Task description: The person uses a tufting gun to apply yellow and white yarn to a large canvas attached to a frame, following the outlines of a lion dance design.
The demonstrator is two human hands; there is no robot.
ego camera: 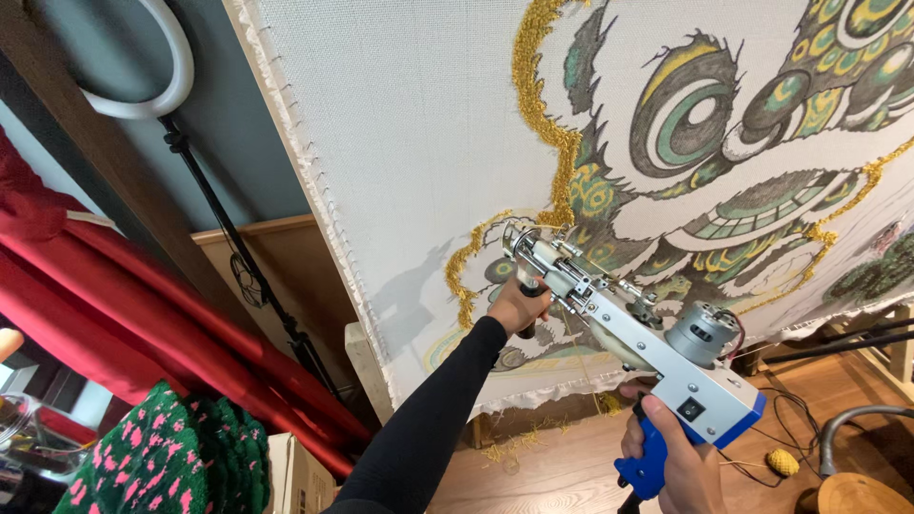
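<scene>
I hold a tufting gun [657, 357], white-bodied with a blue rear grip and a grey motor. My left hand [519, 306], in a black sleeve, grips its front handle near the needle. My right hand [671, 452] is wrapped around the blue grip at the bottom right. The gun's tip touches a stretched white cloth [419, 143] drawn with a green and grey lion-dance face. A line of golden yarn [538, 105] is tufted along the outline, just above and left of the tip.
The cloth's edge is pinned on a wooden frame [295, 190]. A ring light on a black stand [167, 76] is at upper left. Red fabric [114, 286] and a green-pink tufted piece [171, 447] lie at lower left. A yellow yarn ball [783, 463] and cables rest on the wood floor.
</scene>
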